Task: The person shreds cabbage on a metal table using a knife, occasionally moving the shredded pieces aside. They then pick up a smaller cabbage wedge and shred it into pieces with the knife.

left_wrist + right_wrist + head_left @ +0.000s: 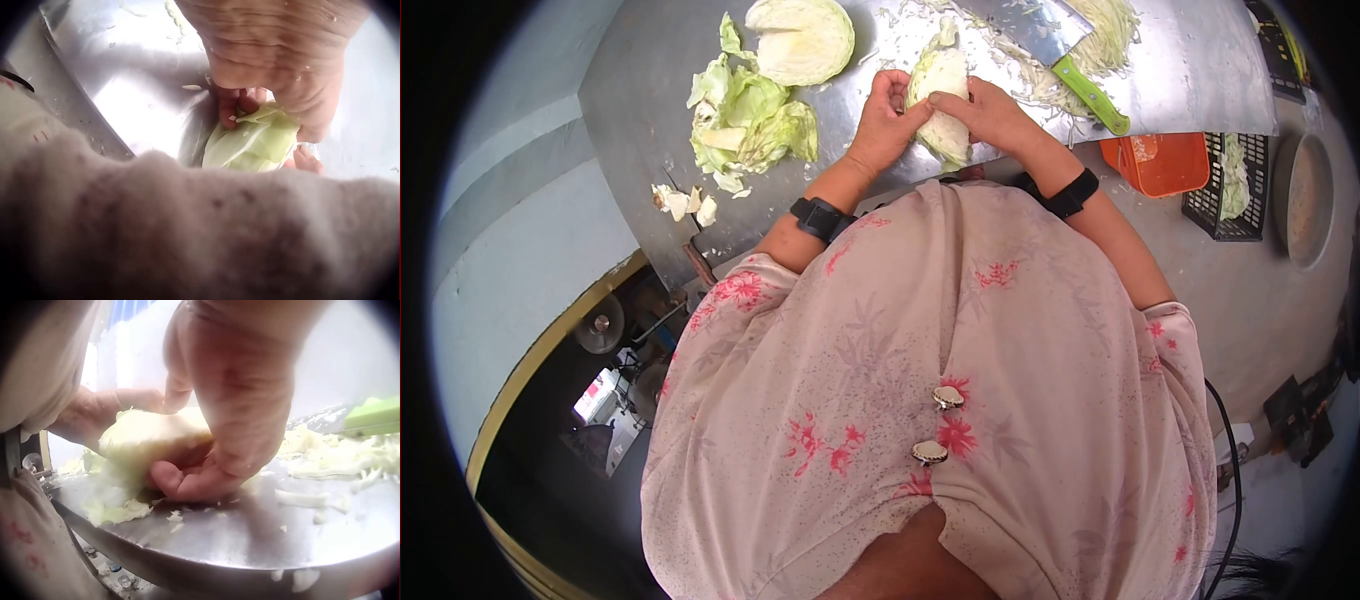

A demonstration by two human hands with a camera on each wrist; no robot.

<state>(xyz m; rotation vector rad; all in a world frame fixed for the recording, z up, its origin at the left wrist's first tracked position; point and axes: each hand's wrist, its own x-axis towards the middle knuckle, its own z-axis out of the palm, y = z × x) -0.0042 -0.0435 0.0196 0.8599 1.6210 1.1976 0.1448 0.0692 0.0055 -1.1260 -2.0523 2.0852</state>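
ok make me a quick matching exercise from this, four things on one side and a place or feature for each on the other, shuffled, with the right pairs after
Things
1. smaller cabbage piece
2. large cut cabbage
3. knife
4. orange container

Places and features
A. beside the black crate
B. has a green handle
C. held by the left hand and the right hand
D. next to the loose leaves

Right pairs: 1-C, 2-D, 3-B, 4-A

The tabletop (1200, 95) is glossy metal, the cabbage piece (269, 140) smooth, the knife handle (1091, 95) plastic.
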